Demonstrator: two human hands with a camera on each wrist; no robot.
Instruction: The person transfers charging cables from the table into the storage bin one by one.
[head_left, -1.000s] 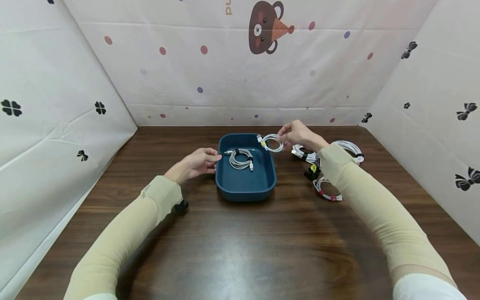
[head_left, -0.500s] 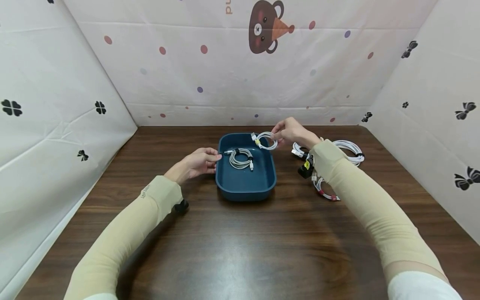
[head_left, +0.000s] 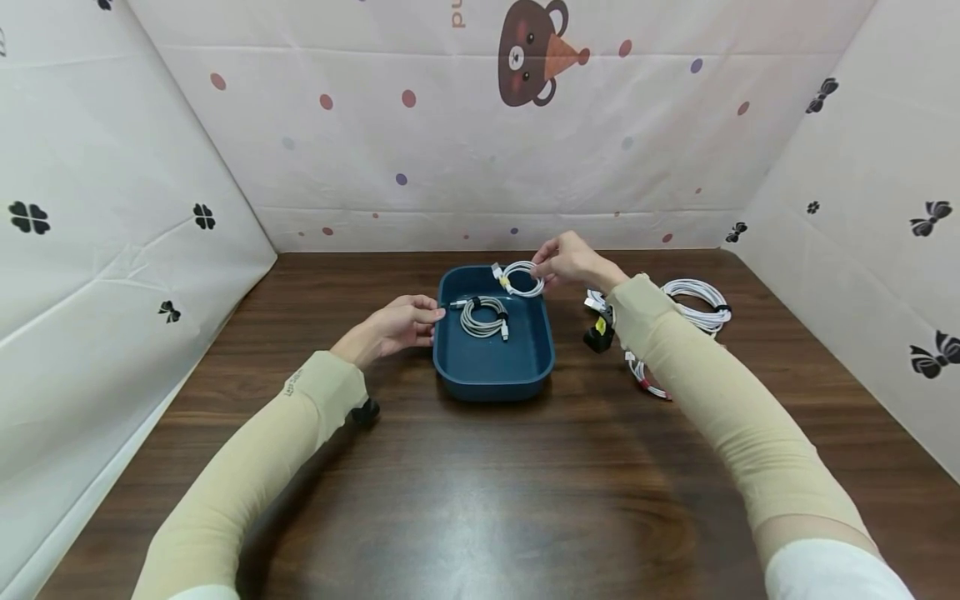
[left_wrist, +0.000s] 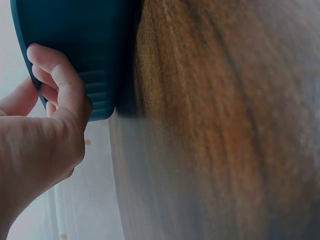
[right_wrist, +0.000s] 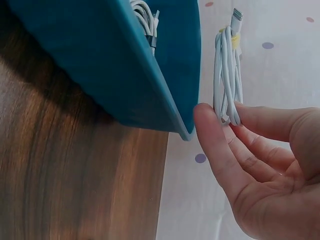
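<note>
A dark blue tray (head_left: pixel 491 390) stands on the wooden table, one coiled white cable (head_left: pixel 483 317) with black ties lying inside it. My left hand (head_left: pixel 401 327) grips the tray's left rim, thumb on the inner side and fingers outside, as the left wrist view also shows. Between the thumb and fingers of my right hand (head_left: pixel 573 262) is pinched a second coiled white cable (head_left: pixel 521 278) with a yellow tie. In the head view this coil overlaps the tray's far right corner. The right wrist view shows its metal plug (right_wrist: pixel 237 19) sticking up from the coil.
Right of the tray, more coiled cables rest on the table: a large white coil (head_left: pixel 697 293) with a black tie, and a coil with red ties (head_left: pixel 643 379) partly hidden by the right sleeve. A patterned white backdrop (head_left: pixel 375 167) rises behind the table (head_left: pixel 420 483).
My right hand has moved left with the yellow-tied cable, from beside the tray's right rim to over its far right corner. The left hand stays on the rim.
</note>
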